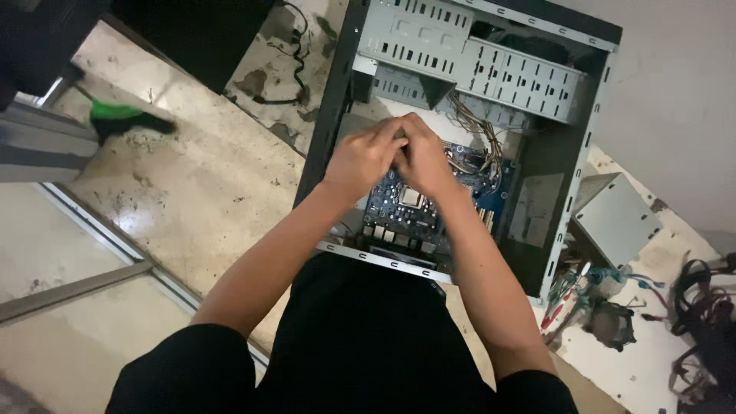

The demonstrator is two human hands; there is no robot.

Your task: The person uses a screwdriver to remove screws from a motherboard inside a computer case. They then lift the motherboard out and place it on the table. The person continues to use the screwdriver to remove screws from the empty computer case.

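Landmark: open computer case (571,184), lying on its side on the floor (207,192), side panel off.

Well left of the case: one green-and-black tool (123,116) on the floor; one black cable (295,69) nearer, just off the case's upper left corner.

Inside the case, lower middle: one blue motherboard (406,207), flat against the case's bottom wall. Likely rigid but fragile: thin board, exposed pins and chips, best taken by the bare edges, never by the square socket in its middle. Light by the look of it.

Over the board's upper edge: left hand (366,157) and right hand (424,161), pressed together, fingers curled inward. Grip of both closed tight around something small between them; cannot tell what, hidden by the fingers. One bundle of thin wires (479,134) just right of the hands, soft and easily snagged.

Upper part of the case: two grey perforated drive cages (491,69).

Right of the case, on the floor: one grey metal box (617,218), one red-handled tool (553,316), one tangle of dark cables (701,314).
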